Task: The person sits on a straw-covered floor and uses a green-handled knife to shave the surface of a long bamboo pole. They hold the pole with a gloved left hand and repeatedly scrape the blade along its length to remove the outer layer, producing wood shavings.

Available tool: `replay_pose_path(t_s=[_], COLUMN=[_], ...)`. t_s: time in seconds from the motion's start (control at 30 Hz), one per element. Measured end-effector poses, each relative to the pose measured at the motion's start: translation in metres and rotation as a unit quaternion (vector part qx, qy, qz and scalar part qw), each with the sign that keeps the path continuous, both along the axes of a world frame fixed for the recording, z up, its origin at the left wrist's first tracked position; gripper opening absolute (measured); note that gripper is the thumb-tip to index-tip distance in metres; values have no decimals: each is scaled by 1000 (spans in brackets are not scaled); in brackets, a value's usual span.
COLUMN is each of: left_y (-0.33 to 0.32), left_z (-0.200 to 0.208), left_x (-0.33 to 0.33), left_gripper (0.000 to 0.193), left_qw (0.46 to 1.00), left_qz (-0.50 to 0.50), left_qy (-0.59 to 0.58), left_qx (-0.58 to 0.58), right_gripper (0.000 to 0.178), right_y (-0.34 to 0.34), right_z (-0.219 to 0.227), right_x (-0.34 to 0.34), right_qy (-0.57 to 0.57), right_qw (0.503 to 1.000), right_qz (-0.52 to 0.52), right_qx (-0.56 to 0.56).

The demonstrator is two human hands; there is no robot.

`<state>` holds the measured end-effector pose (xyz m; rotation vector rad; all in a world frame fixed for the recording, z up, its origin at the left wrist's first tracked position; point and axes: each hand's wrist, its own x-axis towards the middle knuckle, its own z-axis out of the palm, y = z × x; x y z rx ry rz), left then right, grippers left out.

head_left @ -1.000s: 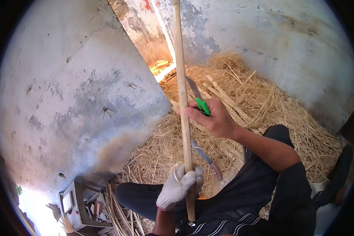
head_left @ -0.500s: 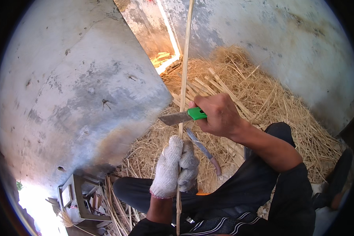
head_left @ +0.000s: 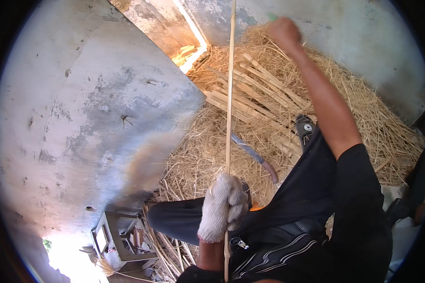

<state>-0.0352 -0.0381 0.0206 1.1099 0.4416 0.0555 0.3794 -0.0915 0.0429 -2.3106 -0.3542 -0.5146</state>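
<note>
In a pale knitted work glove, my left hand (head_left: 223,203) is wrapped around a long thin bamboo strip (head_left: 230,89), close to my lap. The strip stands nearly upright in view, running past the top of the picture and down below my glove. My bare right hand (head_left: 286,34) is stretched far forward to the right, well apart from the strip. It is closed on the green-handled knife (head_left: 272,17); only a blurred bit of green shows, and the blade cannot be made out. A long knife (head_left: 247,147) with a brown handle lies on the shavings beyond my left hand.
Several split bamboo slats (head_left: 255,94) lie on a large heap of shavings (head_left: 359,108) ahead and to the right. A pale, stained slab or wall (head_left: 75,118) rises at left. A small stool-like frame (head_left: 113,236) with scraps stands at lower left. My shoe (head_left: 305,127) rests by the slats.
My right hand has swung forward and up with the green-handled knife, away from the strip. My left glove still grips the strip, now slightly lower and farther right in view.
</note>
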Motion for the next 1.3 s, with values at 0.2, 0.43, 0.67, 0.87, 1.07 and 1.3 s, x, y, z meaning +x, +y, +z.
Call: replay_pose_path(t_s=[0.2, 0.43, 0.67, 0.87, 1.07, 1.3], left_y=[66, 109, 86, 52, 60, 60], left_z=[-3, 38, 36, 48, 92, 85], left_x=[8, 57, 48, 56, 71, 64], left_gripper=[45, 36, 33, 36, 38, 42], left_qw=[986, 937, 952, 944, 971, 994], left_qz=[141, 127, 11, 60, 1, -55], left_qy=[-83, -71, -55, -87, -70, -95], left_qx=[26, 316, 301, 311, 228, 8], right_gripper=[48, 40, 36, 35, 33, 25], right_y=[6, 35, 48, 23, 5, 7], right_z=[4, 5, 6, 22, 34, 18], right_x=[-81, -185, -191, -205, -206, -193], right_qy=[-4, 125, 138, 123, -52, -285], right_qw=[946, 791, 719, 735, 789, 871], right_qz=[302, 547, 561, 547, 533, 378], right_qx=[117, 243, 386, 383, 301, 131])
